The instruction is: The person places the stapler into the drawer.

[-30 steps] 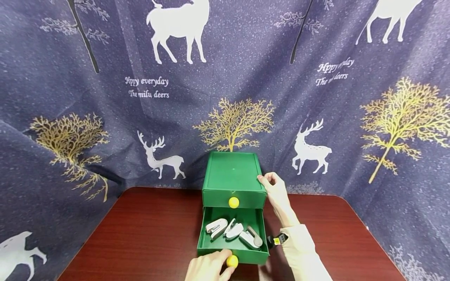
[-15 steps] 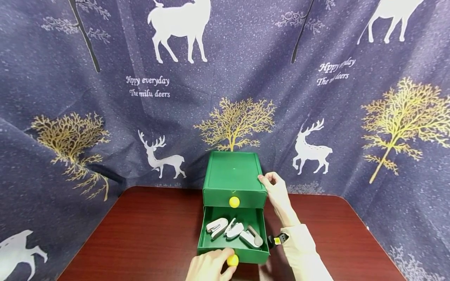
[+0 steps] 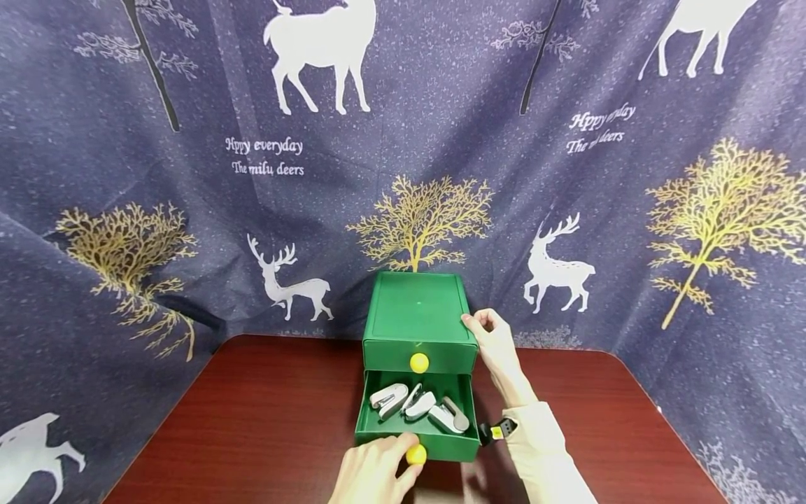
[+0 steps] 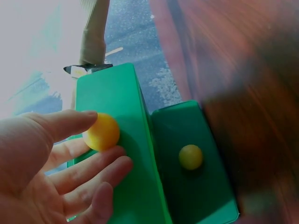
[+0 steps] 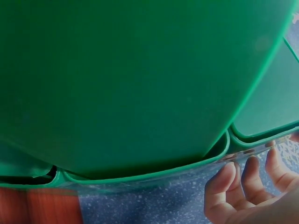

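Note:
A green two-drawer cabinet stands near the back of the table, its upper drawer closed. The lower drawer is pulled out, showing three white-and-grey staplers: one on the left, one in the middle and one on the right. With thumb and fingers, my left hand pinches the yellow round knob of this drawer; the other fingers lie loosely bent beneath it. At the cabinet's upper right edge my right hand holds on, its bent fingers along the side wall.
A second yellow knob sits on the upper drawer front. The red-brown table extends to both sides. A dark blue cloth printed with deer and trees hangs behind. A small black device is on my right wrist.
My left hand has pushed the lower drawer a little way in, away from me, and the staplers have moved back with it. The right hand has stayed in place.

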A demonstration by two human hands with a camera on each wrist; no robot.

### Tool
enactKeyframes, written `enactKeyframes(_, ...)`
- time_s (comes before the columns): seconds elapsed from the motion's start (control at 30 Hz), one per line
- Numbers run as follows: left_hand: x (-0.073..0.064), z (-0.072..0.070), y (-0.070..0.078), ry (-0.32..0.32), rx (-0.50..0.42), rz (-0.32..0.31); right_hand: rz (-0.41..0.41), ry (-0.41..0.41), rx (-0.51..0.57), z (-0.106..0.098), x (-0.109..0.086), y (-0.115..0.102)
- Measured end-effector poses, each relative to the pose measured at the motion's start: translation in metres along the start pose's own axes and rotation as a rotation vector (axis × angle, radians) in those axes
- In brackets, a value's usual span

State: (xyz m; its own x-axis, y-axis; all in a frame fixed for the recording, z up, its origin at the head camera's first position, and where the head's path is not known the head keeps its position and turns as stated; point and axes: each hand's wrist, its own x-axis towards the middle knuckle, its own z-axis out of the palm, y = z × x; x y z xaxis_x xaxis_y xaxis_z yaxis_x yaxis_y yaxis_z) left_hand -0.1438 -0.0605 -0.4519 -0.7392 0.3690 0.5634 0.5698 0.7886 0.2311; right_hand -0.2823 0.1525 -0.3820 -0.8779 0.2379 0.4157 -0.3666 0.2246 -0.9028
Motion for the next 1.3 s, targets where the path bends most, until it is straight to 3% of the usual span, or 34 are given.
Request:
enactKeyframes(0.03, 0.001, 0.0, 0.0, 0.001, -0.003, -0.002, 0.018, -0.08, 0.13, -0.002, 0.01, 0.002)
enactKeyframes(0.13, 0.005, 0.0, -0.002, -0.009, -0.009, -0.007, 0.092, -0.091, 0.063, -0.002, 0.021, 0.017)
enactKeyframes(0.3, 0.011, -0.002, -0.004, -0.039, -0.006, -0.012, 0.093, -0.073, 0.066, 0.0, 0.022, 0.025)
enactKeyframes(0.7, 0.022, 0.008, -0.01, 0.079, 0.006, 0.01, 0.094, -0.071, 0.062, 0.0, 0.022, 0.023)
enactKeyframes(1.3, 0.041, 0.027, -0.025, 0.118, 0.044, -0.01, 0.104, -0.077, 0.053, -0.001, 0.024, 0.026)
